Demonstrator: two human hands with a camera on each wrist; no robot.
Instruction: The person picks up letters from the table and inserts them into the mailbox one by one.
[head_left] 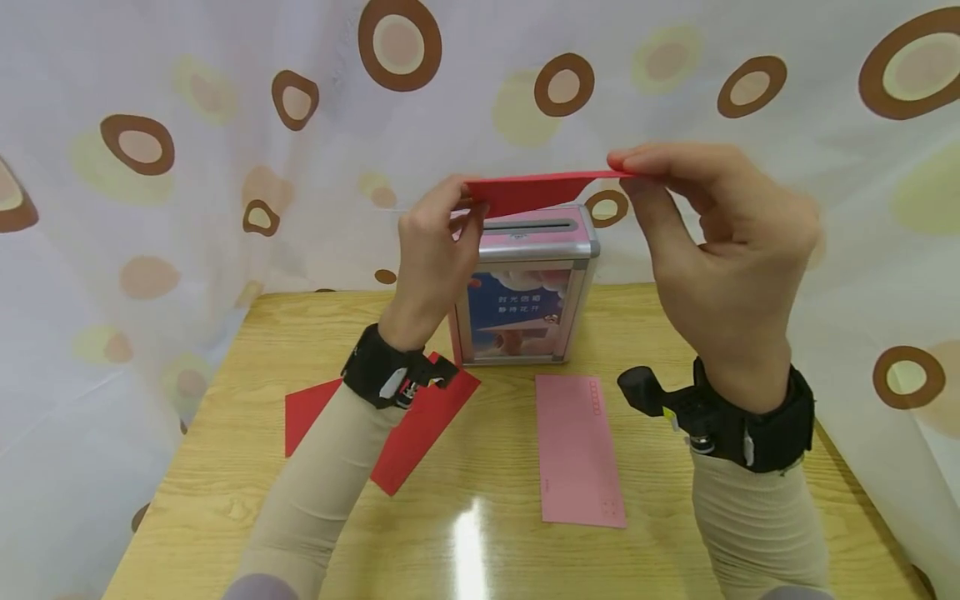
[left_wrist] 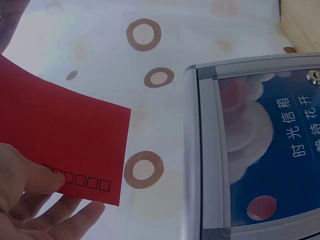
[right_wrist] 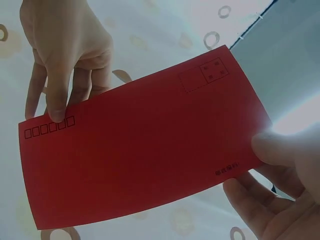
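Note:
Both hands hold a red envelope [head_left: 525, 194] up in the air, nearly edge-on in the head view. My left hand [head_left: 438, 254] pinches one end, thumb near the printed row of small boxes. At the other end, my right hand [head_left: 723, 242] pinches a corner between thumb and fingers. In the right wrist view the envelope [right_wrist: 140, 150] shows its printed face and bows slightly. Just beyond and below it stands a pink letter box [head_left: 592, 250] with a silver frame. The slot [head_left: 551, 225] in its top is partly hidden by the left hand and envelope.
On the wooden table [head_left: 247, 500] lie a pink envelope [head_left: 577, 450] at centre right and red envelopes [head_left: 427, 429] at left, partly covered by the left forearm. A patterned curtain [head_left: 480, 108] hangs behind the table and along its sides.

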